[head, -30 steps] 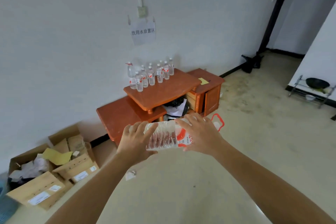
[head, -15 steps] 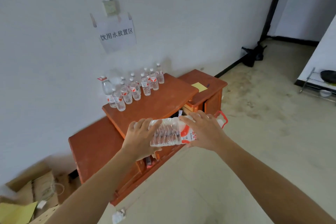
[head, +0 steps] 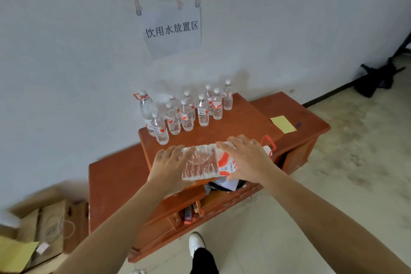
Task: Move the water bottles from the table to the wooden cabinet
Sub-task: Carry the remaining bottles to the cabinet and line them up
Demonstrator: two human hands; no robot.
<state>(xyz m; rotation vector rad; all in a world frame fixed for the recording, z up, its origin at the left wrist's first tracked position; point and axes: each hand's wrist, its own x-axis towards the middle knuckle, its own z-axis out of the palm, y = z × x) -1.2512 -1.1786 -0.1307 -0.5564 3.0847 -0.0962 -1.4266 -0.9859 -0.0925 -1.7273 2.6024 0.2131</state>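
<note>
One ribbed clear plastic bottle (head: 200,163), horizontal.

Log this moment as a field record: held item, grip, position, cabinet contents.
held: large water bottle, on its side
grip: left hand at its base end, right hand over its label
position: over the wooden cabinet front edge
on top: small bottles upright by the wall, yellow note to the right
</note>
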